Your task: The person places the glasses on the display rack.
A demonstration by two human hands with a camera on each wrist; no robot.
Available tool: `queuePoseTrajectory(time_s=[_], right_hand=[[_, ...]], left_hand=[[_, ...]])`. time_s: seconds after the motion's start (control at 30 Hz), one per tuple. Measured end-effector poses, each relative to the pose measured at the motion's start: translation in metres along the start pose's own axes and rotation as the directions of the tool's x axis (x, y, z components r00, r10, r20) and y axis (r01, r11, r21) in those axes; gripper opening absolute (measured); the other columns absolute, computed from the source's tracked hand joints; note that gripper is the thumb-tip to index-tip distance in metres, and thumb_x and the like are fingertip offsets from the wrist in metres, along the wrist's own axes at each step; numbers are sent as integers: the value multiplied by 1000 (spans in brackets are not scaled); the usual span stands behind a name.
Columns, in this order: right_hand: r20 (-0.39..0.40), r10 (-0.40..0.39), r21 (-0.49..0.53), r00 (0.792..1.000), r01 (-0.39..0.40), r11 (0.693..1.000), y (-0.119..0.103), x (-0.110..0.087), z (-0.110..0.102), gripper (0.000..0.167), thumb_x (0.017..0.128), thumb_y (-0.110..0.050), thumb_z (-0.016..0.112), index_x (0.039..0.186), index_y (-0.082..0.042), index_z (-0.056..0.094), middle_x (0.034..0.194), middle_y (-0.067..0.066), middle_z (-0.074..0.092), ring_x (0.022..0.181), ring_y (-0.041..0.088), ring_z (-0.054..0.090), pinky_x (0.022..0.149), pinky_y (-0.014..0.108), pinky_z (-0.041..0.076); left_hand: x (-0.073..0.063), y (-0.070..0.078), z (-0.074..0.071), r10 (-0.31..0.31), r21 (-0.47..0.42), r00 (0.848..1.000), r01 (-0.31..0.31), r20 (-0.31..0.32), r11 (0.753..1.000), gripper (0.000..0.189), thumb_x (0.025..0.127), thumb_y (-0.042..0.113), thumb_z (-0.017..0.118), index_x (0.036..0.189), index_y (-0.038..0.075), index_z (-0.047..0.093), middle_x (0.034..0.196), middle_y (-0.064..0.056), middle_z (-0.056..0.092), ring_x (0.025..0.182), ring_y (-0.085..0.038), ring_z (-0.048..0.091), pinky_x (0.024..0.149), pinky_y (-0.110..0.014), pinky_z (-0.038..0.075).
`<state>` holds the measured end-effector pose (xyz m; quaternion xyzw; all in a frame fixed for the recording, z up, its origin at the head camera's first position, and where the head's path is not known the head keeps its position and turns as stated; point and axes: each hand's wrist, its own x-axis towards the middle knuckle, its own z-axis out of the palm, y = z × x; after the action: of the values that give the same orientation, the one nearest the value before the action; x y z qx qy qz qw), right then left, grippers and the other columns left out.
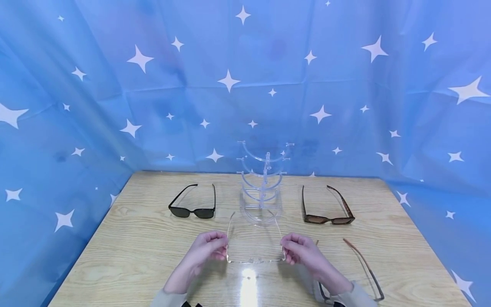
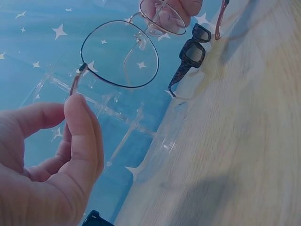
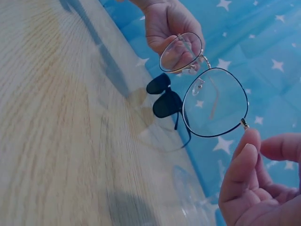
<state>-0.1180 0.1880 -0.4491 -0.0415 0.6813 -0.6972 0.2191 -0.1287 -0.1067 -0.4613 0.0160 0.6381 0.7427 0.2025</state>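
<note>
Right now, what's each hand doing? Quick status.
Left hand: closed, pinching one side of the thin-rimmed clear glasses.
Right hand: closed, pinching the opposite side of the same glasses.

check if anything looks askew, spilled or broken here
Nothing stands out: the dark-rimmed, clear-lensed eyeglasses between the left hand and right hand look intact, and the transparent tiered display stand is upright.

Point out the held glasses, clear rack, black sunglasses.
Held glasses [image 3: 212, 95]: right wrist view, nearer lens.
Clear rack [image 1: 264, 181]: head view, central post.
Black sunglasses [image 1: 204, 213]: head view, lens on picture's right.
</note>
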Motion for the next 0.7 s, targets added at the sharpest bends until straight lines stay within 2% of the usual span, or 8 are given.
queuePoseTrajectory(time_s=[0.27,0.7], right_hand=[[-35,15,-8,999,-15,1000,0,5,-6,10,91,-11,55,94,-1,55,71,-1,55,56,6,54,53,17,47],[-85,13,-34,996,-16,999,-5,16,-17,8,90,-9,54,92,-1,56,71,-1,53,56,7,53,53,18,46]], left_hand=[[9,4,3,-2,-23,1000,2,-3,1000,17,87,6,60,99,-7,59,74,-2,59,63,-10,57,58,-21,53],[32,6,4,-24,-74,1000,24,1,997,8,89,5,58,94,-1,58,75,-2,58,61,-8,57,57,-18,52]])
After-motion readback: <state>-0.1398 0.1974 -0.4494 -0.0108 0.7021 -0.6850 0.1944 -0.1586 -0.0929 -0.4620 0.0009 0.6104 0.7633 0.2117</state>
